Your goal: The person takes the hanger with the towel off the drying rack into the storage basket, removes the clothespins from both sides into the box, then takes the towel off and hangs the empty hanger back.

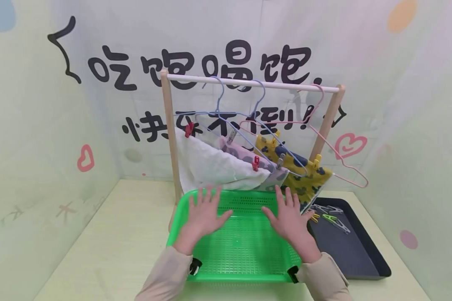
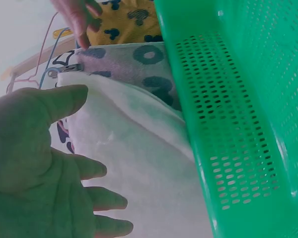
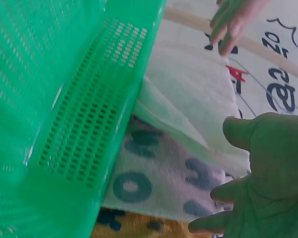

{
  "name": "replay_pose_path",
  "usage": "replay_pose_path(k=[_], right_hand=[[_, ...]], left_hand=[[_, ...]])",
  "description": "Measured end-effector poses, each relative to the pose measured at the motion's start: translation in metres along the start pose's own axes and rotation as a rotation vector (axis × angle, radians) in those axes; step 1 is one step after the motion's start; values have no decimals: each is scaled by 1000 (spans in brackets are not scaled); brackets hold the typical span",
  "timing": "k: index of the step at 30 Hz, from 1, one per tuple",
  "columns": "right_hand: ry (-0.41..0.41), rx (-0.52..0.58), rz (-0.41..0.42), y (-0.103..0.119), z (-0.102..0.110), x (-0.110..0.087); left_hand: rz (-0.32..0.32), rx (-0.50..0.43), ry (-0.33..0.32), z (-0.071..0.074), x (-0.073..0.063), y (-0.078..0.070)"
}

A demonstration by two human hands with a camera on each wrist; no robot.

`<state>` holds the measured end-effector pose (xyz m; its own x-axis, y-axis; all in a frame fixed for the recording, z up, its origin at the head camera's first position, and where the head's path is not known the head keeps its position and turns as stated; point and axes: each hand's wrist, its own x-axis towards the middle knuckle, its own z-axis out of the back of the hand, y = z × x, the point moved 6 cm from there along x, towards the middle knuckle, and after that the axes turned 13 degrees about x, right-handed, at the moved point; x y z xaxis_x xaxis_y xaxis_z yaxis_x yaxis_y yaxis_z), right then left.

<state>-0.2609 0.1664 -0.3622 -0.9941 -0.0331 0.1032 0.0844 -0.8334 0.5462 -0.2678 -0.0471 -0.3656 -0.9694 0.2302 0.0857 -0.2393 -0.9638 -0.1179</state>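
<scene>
Above the green plastic basket (image 1: 237, 277), my left hand (image 1: 203, 215) and right hand (image 1: 289, 219) are held out with fingers spread, holding nothing. Beyond the fingertips, a white towel (image 1: 214, 163) hangs from a blue hanger (image 1: 219, 112) by red clothespins (image 1: 255, 163). Behind it a pink-grey patterned towel (image 3: 154, 173) hangs with grey clothespins (image 1: 281, 161). Farthest right is a mustard towel (image 1: 305, 179) with dark patterns, held by yellow clothespins (image 1: 317, 161) on a pink hanger (image 1: 320, 138). In the left wrist view, the left palm (image 2: 20, 163) faces the white towel beside the basket.
A wooden rack with a white rod (image 1: 286, 85) carries the hangers behind the basket. To the right lies a dark grey tray (image 1: 350, 251) with several loose clothespins (image 1: 335, 219). Pale table surface (image 1: 109, 242) shows at the left. White printed walls (image 1: 41, 125) enclose the table.
</scene>
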Motion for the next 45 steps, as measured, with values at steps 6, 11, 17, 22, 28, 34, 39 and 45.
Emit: replay_pose_path(k=[6, 11, 17, 22, 28, 34, 39, 45], right_hand=[[-101, 62, 89, -9, 22, 1], [-363, 109, 260, -16, 45, -2], [-665, 106, 461, -24, 75, -10], [-736, 145, 449, -35, 96, -10], [-782, 211, 363, -45, 118, -3], [-851, 217, 360, -49, 141, 4], [-882, 190, 407, -46, 158, 12], [-862, 147, 418, -43, 175, 27]], left_hand=[[-9, -58, 8, 10, -5, 11], [-65, -199, -50, 17, -12, 20], [-64, -278, -97, 28, -25, 40], [-46, -330, -94, 32, -38, 62], [14, -353, -110, 30, -60, 95], [55, -380, -109, 13, -69, 112], [110, -472, -198, -9, -69, 124], [182, -585, -264, -38, -64, 138]])
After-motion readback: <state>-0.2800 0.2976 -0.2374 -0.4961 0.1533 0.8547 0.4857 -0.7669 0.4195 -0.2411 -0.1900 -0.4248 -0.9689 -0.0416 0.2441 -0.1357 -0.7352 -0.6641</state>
